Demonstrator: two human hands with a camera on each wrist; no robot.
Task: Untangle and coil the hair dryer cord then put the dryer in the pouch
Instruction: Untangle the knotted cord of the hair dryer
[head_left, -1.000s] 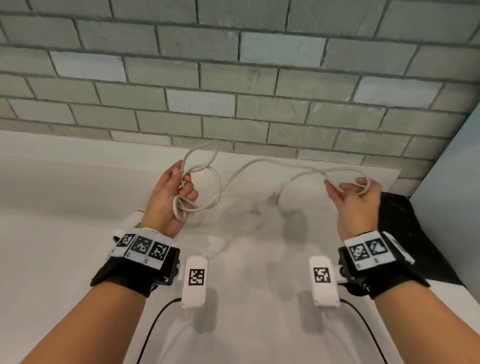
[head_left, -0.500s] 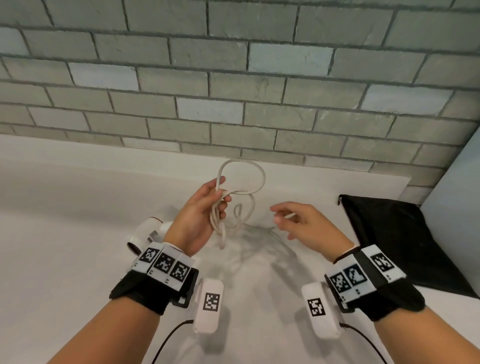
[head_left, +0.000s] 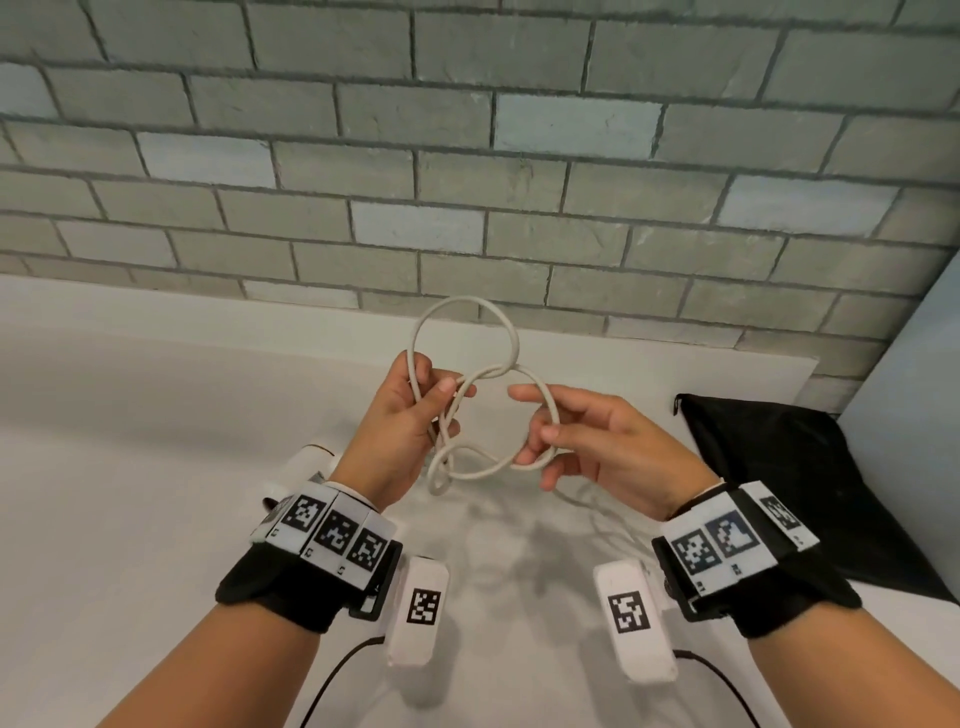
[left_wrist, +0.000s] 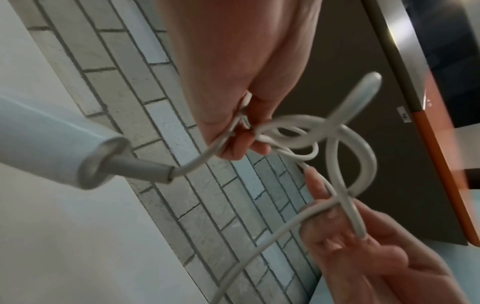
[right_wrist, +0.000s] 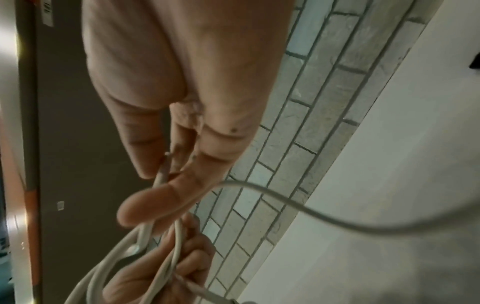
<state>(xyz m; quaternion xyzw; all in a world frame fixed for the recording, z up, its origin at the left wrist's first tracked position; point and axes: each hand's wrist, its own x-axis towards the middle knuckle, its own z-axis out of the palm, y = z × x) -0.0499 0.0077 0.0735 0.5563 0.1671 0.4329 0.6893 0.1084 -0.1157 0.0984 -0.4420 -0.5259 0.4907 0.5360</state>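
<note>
A white hair dryer cord (head_left: 467, 332) is gathered in loops in the air over the white counter. My left hand (head_left: 441, 395) pinches the bundle of loops between thumb and fingers; one loop stands above it and others hang below. My right hand (head_left: 535, 431), just to the right, holds the newest loop with curled fingers and thumb, its index finger straight. The white hair dryer (head_left: 306, 462) lies on the counter, mostly hidden behind my left wrist. In the left wrist view its handle end (left_wrist: 52, 144) and grey cord sleeve (left_wrist: 137, 166) lead up to my fingers (left_wrist: 241, 127). The black pouch (head_left: 779, 467) lies flat at the right.
A grey brick wall (head_left: 467, 182) rises behind the white counter (head_left: 130, 467). A pale panel (head_left: 914, 415) stands at the far right beside the pouch. Slack cord (right_wrist: 298, 205) trails past my right hand toward the counter.
My right hand has come in from the far right to meet the left, bringing the stretched cord with it. Another loop now hangs between the two hands.
</note>
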